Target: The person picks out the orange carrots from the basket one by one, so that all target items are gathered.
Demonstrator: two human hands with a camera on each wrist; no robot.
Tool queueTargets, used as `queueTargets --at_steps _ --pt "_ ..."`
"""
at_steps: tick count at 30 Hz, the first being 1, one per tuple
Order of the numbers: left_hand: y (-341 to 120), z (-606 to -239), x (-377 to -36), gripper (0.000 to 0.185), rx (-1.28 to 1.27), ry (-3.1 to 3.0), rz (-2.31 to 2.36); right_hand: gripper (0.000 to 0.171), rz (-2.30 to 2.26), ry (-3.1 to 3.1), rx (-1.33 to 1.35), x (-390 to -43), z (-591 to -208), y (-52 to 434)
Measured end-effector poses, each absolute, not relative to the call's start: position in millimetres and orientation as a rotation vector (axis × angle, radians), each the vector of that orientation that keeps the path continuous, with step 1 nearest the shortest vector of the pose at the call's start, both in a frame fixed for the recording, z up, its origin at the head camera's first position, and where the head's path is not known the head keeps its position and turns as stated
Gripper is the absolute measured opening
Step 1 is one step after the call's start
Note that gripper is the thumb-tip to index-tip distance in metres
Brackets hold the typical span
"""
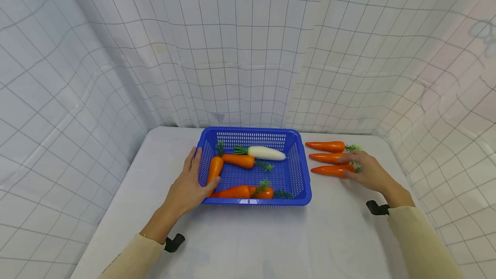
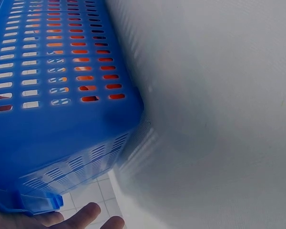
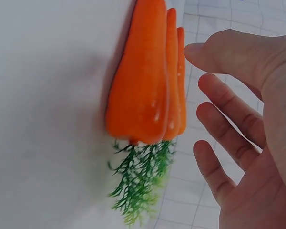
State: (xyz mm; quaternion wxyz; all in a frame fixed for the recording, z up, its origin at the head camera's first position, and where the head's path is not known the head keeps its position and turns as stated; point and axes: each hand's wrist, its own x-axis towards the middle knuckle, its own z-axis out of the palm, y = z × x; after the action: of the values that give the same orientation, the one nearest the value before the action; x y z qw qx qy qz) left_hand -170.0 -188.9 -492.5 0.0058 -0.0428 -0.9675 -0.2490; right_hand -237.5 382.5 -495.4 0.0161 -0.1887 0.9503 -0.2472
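My left hand rests at the left side of a blue plastic basket, its thumb over the rim and its fingers stretched along the outside. Lower left in the left wrist view, fingertips show straight beyond the basket rim. My right hand hovers over the leafy ends of three orange carrots lying side by side on the table. These are a near carrot, a middle carrot and a far carrot. From the right wrist view, its fingers are spread, apart from the nearest carrot.
Inside the basket lie a white radish with green leaves, a carrot near the middle, another carrot along the left wall, and more carrots by the front wall. Grid-patterned cloth surrounds the white table.
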Motion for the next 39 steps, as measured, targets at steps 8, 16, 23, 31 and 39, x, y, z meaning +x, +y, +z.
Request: queueTargets --at_steps 8,16,23,31,39 --pt "-189 -493 -171 0.112 -0.133 -3.029 -0.782 0.035 -0.724 2.956 -0.642 -241 -485 359" --pt "-188 -491 -172 0.112 -0.147 -3.03 -0.85 0.033 -0.751 2.98 -0.814 -244 -473 337" --pt "-189 -489 -171 0.117 -0.175 -3.04 -0.9 0.033 -0.739 3.002 -0.892 -246 -461 314" --pt "-194 -488 -167 0.131 -0.239 -3.098 -0.838 0.035 -0.731 2.899 -0.991 -248 -442 279" --pt "-202 -484 -164 0.14 -0.238 -3.142 -0.914 0.038 -0.595 2.81 -1.035 -249 -426 232"
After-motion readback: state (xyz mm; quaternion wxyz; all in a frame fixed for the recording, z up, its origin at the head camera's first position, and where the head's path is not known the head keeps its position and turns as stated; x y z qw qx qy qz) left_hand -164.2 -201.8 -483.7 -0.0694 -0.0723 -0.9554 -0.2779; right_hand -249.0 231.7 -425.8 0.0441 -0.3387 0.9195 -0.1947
